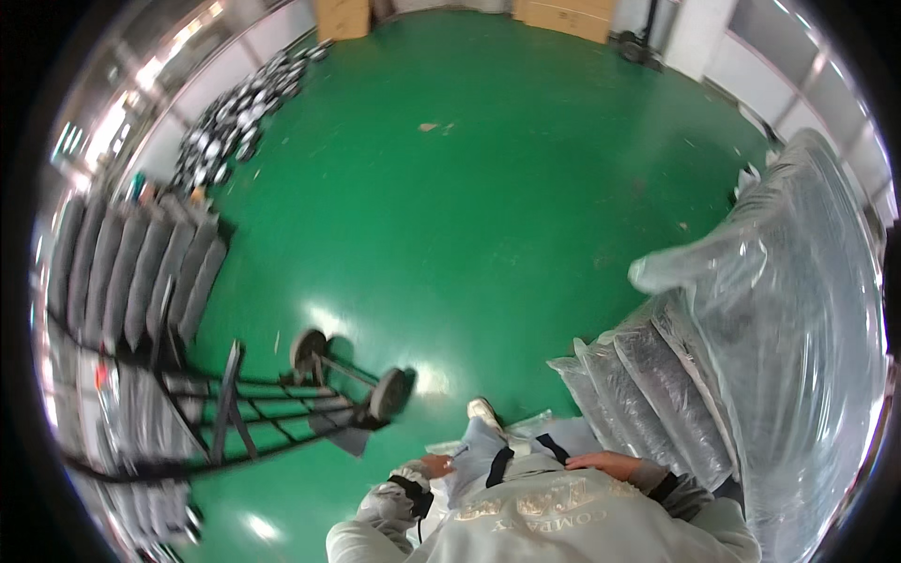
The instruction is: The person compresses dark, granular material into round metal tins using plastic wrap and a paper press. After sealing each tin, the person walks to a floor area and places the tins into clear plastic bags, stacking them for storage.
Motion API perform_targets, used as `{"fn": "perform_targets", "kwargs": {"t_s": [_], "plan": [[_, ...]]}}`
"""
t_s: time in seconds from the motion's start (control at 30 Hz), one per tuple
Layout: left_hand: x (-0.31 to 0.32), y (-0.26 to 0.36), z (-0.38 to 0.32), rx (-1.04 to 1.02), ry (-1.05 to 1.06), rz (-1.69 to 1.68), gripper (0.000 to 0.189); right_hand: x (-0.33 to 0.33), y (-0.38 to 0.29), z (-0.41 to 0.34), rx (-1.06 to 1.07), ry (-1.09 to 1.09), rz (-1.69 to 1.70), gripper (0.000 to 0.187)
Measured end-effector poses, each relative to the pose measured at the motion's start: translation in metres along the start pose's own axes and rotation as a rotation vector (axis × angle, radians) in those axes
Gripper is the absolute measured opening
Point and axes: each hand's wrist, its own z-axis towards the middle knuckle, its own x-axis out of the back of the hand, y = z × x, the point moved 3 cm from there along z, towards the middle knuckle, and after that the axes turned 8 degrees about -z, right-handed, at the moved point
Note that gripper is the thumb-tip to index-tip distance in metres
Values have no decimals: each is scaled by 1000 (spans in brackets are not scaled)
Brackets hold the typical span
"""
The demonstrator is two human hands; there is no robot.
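My left hand (438,465) hangs low beside my thigh, next to the light trousers (468,450). Its fingers are small and partly hidden, and nothing shows in them. My right hand (598,461) lies against the hem of my pale sweatshirt (535,507), fingertips near a black strap (552,448). Whether it grips the strap or cloth is unclear. A black two-wheeled hand truck (225,405) stands to my left. Close by on my right are stacked grey cushion-like packs (669,387) in clear plastic wrap.
A large sheet of clear plastic (795,317) covers the right-hand stack. Grey padded packs (144,267) stand at left beyond the hand truck. Many black-and-white parts (239,112) lie along the left wall. Cardboard boxes (566,17) stand at the far end of the green floor (436,211).
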Motion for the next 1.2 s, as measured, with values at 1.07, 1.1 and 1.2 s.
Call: {"fn": "perform_targets", "kwargs": {"t_s": [1.07,1.1,1.2], "plan": [[966,486,615,-493,-319,1011,39,672,16,259,-195,1166,310,47],[963,527,630,-565,-341,1004,39,688,31,259,-178,1169,421,47],[959,629,697,-735,-341,945,37,763,81,251,-107,1188,596,48]]}}
